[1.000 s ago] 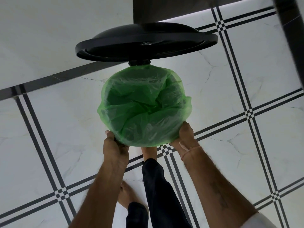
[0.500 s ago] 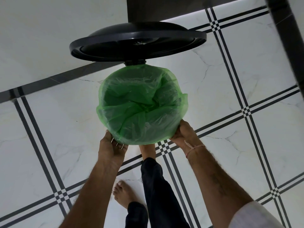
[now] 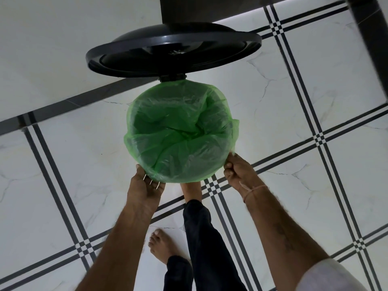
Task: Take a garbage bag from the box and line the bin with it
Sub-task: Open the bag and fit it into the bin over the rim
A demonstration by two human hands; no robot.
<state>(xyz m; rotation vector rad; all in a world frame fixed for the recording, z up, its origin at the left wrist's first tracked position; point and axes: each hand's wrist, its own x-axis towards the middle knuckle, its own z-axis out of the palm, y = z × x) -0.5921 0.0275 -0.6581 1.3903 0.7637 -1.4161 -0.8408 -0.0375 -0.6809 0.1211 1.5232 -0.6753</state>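
A thin green garbage bag (image 3: 180, 139) is spread over the round mouth of a pedal bin, and its edge hangs down outside the rim all around. The bin's black lid (image 3: 174, 53) stands raised behind it. My left hand (image 3: 146, 186) grips the bag's edge at the near left of the rim, fingers curled under it. At the near right my right hand (image 3: 238, 172) pinches the bag's edge. The bin's body is hidden under the bag. The box is not in view.
The bin stands on a white marble floor (image 3: 63, 164) with dark double lines. One bare foot (image 3: 192, 191) is pressed just under the bin's front; the other foot (image 3: 161, 246) stands nearer. A dark cabinet base (image 3: 210, 9) is behind the lid.
My right hand has shifted right along the rim, pulling the bag's edge outward. The left hand stays at the near left edge. The view has drifted slightly.
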